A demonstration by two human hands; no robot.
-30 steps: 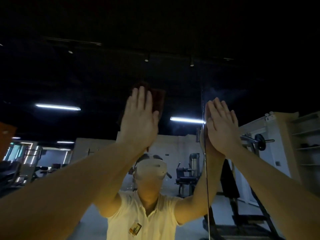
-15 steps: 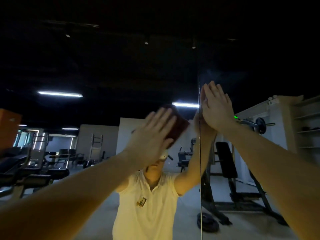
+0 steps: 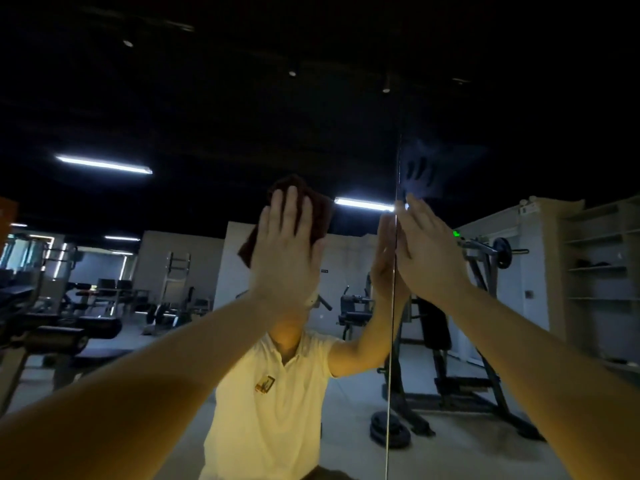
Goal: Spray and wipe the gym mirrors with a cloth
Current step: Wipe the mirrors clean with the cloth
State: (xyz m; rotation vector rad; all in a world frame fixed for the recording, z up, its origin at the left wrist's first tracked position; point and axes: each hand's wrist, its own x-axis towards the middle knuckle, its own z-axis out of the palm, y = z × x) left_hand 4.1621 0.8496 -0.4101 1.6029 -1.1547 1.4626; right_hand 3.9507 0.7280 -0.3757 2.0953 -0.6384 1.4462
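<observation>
While the wiping step is going on, the left hand [image 3: 287, 251] is pressing the dark brown cloth [image 3: 320, 213] flat on the mirror [image 3: 207, 116], its fingers [image 3: 291, 209] straight and pinching nothing. The right hand [image 3: 427, 251] is bracing open-palmed beside the seam [image 3: 394, 306], holding nothing. A hazy handprint [image 3: 420, 174] is showing just above it, so the cloth probably needs carrying up and right there next.
</observation>
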